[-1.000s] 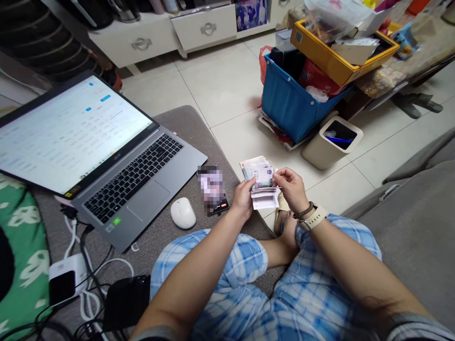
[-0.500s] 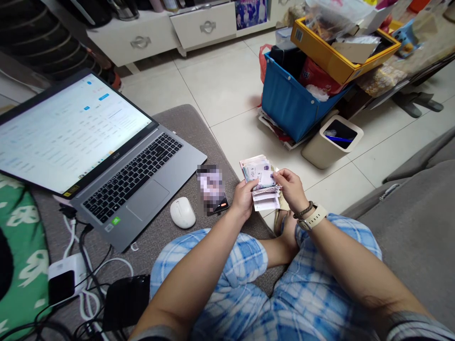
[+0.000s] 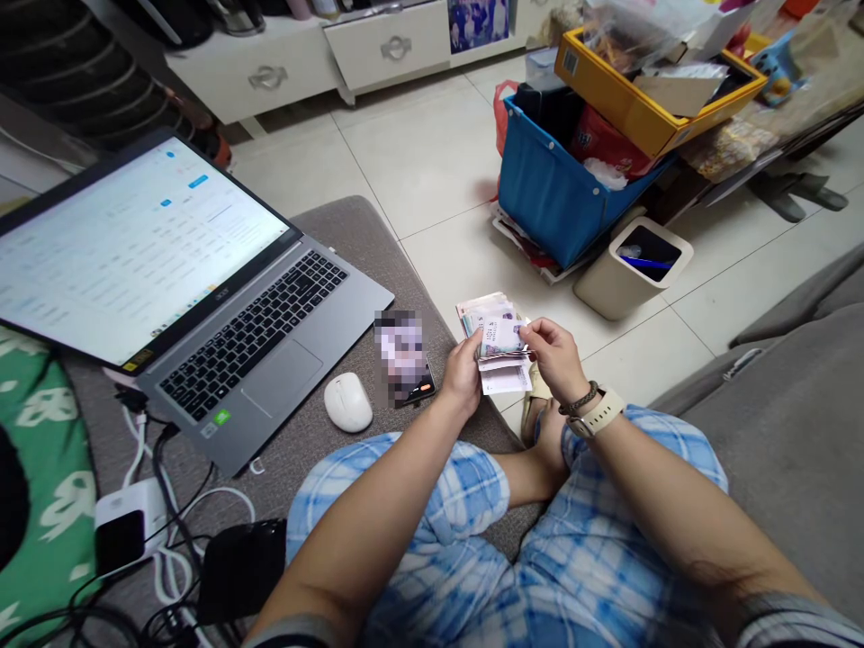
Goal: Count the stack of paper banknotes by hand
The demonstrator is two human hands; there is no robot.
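Observation:
A folded stack of banknotes (image 3: 498, 338) is held over the edge of the grey seat, its purple and bluish notes fanned out. My left hand (image 3: 463, 373) grips the stack at its left side, thumb on top. On the other side, my right hand (image 3: 553, 355) pinches the right edge of a top note between thumb and fingers. Lower notes of the stack hang below, towards me. A phone (image 3: 405, 360), partly blurred out, lies left of my left hand, and a white mouse (image 3: 347, 402) sits beside it.
An open laptop (image 3: 270, 351) stands on the grey seat (image 3: 351, 225) at left, with cables and a white charger (image 3: 131, 513) nearer me. On the floor are a beige bin (image 3: 607, 279) and a blue box (image 3: 553, 189) bearing a yellow tray (image 3: 607, 90).
The lower notes have shifted: fewer edges show fanned below the top notes. My left thumb has drawn back towards the stack's left edge. The right hand still pinches at the right edge.

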